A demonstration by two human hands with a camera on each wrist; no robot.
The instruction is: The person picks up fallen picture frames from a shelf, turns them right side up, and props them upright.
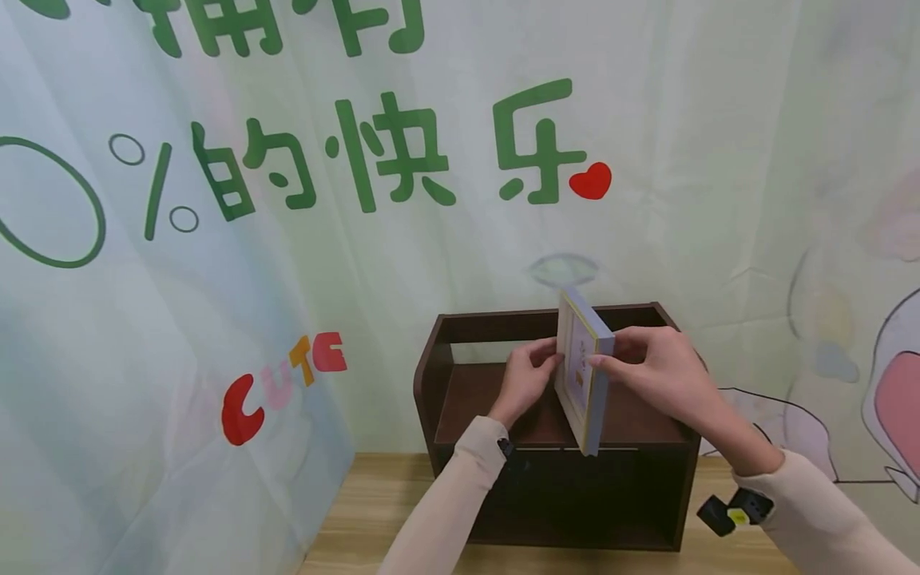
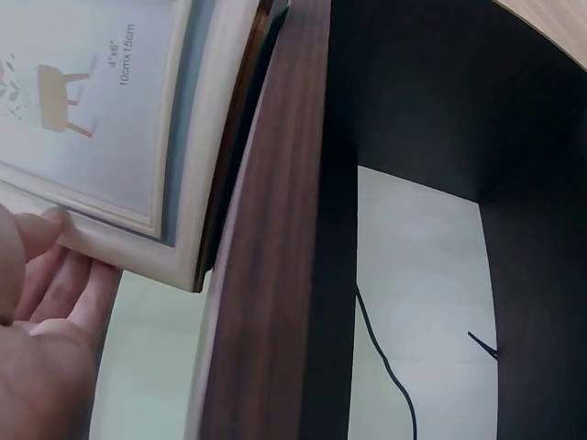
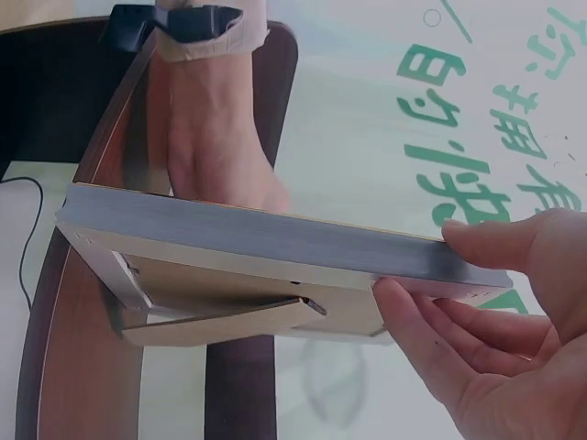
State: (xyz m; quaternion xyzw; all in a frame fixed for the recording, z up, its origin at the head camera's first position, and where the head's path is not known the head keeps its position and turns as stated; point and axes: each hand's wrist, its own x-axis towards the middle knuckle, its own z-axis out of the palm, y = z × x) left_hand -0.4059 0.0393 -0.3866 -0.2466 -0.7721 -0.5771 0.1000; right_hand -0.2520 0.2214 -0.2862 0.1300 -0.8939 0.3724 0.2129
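Note:
A picture frame (image 1: 579, 371) with a pale border stands on edge over the top shelf of a dark brown wooden shelf unit (image 1: 496, 399). My left hand (image 1: 528, 379) pinches its left edge between thumb and fingers. On the opposite edge, my right hand (image 1: 657, 367) pinches the frame's grey-blue side. The left wrist view shows the front of the picture frame (image 2: 101, 110), with a small chair drawing and printed size text. Its brown back, with a stand leg (image 3: 220, 323) tilted out, faces the right wrist camera.
The shelf unit stands on a light wood table (image 1: 374, 495), against a printed curtain (image 1: 431, 263) with green characters. A low back rail (image 1: 496, 326) runs behind the top shelf. A dark open compartment (image 1: 575, 495) lies below. A thin black cable (image 2: 383, 353) shows in the left wrist view.

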